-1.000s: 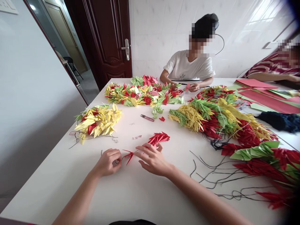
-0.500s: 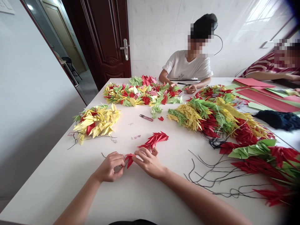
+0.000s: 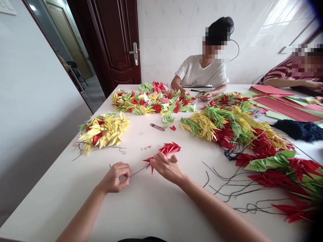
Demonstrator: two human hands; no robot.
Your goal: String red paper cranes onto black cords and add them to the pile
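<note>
A short string of red paper cranes (image 3: 165,150) lies on the white bench (image 3: 141,208) directly ahead of the hands, its black thread (image 3: 138,172) running down-left to the left hand (image 3: 113,177), which pinches the thread between thumb and forefinger. The right hand (image 3: 168,167) is spread at the lowest cranes; contact cannot be told. Farther off lie small scissors (image 3: 156,127), a heap of yellow paper cranes (image 3: 103,133) and, to the right, long mixed-colour crane strands (image 3: 227,131) trailing loose thread ends (image 3: 227,188).
</note>
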